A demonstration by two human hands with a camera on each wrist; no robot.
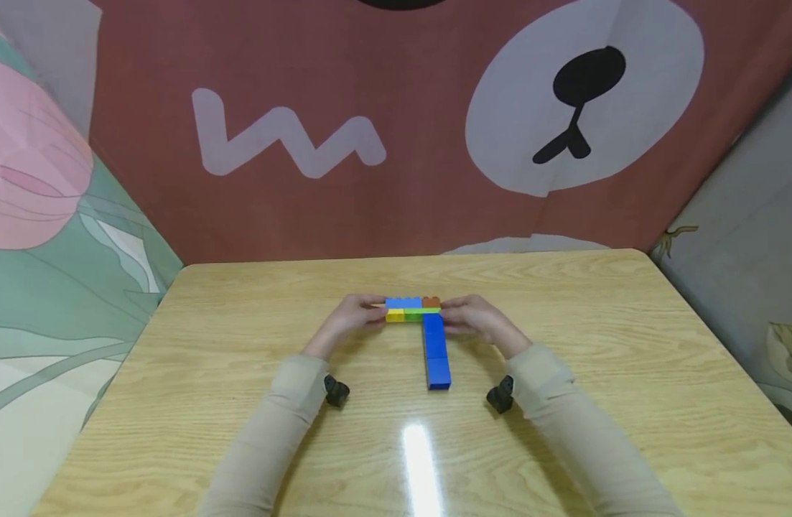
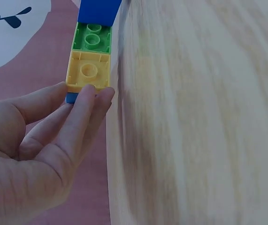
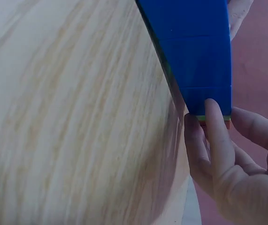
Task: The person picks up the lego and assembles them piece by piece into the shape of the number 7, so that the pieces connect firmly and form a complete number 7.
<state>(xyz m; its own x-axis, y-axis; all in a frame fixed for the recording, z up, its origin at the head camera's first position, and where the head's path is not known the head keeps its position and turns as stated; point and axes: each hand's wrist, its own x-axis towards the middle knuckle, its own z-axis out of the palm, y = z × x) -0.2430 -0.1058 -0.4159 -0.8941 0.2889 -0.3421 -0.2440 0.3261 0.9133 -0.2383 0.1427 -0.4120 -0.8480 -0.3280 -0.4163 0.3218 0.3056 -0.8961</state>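
Both hands hold one build of toy building bricks, low over the far part of the wooden table (image 1: 240, 402). At its left end my left hand (image 1: 357, 314) pinches the yellow brick (image 2: 89, 70) and the blue brick (image 1: 403, 303) joined to it. A green brick (image 2: 92, 40) sits beside the yellow one, both showing hollow undersides in the left wrist view. The right hand (image 1: 476, 318) grips the other end, by the reddish-brown brick (image 1: 431, 302). From that end a bar of blue bricks (image 1: 436, 352) runs toward me; one right finger lies on its blue face (image 3: 197, 65).
Black wrist cameras hang at the left cuff (image 1: 336, 391) and the right cuff (image 1: 501, 395). Behind the table's far edge is a reddish-brown printed cloth (image 1: 292, 222). Light glares off the tabletop near its front.
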